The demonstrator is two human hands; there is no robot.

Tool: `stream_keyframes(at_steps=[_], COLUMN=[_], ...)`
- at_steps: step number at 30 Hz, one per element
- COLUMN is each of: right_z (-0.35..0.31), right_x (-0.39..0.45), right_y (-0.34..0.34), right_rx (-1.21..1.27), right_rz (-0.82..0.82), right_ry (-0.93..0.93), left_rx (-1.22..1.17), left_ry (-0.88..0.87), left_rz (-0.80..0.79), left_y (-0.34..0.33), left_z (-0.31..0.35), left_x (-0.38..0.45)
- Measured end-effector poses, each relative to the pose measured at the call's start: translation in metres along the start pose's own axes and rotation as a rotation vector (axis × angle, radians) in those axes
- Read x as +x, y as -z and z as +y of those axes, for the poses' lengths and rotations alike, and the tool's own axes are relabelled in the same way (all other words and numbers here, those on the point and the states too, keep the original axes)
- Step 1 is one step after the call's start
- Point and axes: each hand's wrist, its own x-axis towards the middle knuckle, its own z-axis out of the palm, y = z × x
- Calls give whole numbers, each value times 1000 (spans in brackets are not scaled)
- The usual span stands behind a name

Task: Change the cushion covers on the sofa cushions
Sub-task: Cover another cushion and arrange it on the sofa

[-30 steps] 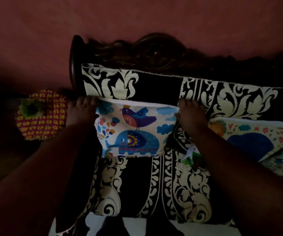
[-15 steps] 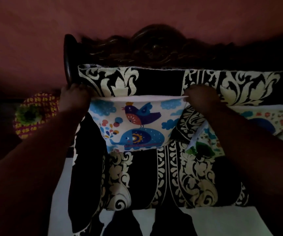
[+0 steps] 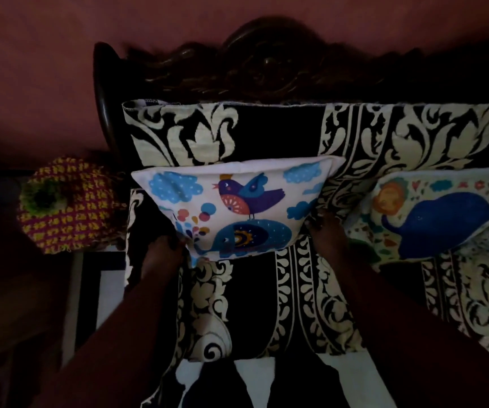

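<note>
A white cushion [image 3: 237, 201] printed with a bird and an elephant stands upright against the sofa back [image 3: 281, 131]. My left hand [image 3: 163, 253] grips its lower left corner. At its lower right edge, the fingertips of my right hand [image 3: 325, 231] touch the cushion. A second printed cushion [image 3: 431, 219], showing a dark blue animal, lies tilted on the seat to the right. The light is dim, so the fingers show poorly.
A black and cream patterned throw [image 3: 310, 290] covers the sofa seat and back. The dark carved wooden frame [image 3: 266, 66] rises behind it against a reddish wall. A red and yellow crocheted piece [image 3: 69, 207] sits left of the sofa arm.
Both hands have moved from the cushion's top corners down to its lower corners. The cushion now stands higher and fuller against the sofa back.
</note>
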Motion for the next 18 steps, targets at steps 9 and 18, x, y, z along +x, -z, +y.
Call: stream_keyframes(at_steps=[9, 18], right_z=[39, 53], right_x=[42, 8], right_y=[-41, -55], right_rx=[-131, 104], right_rz=[-109, 53], right_ry=[77, -14], left_rx=[126, 45], left_ry=[15, 73], left_rz=[166, 209], left_y=[-27, -44], left_z=[-14, -11], left_x=[47, 29])
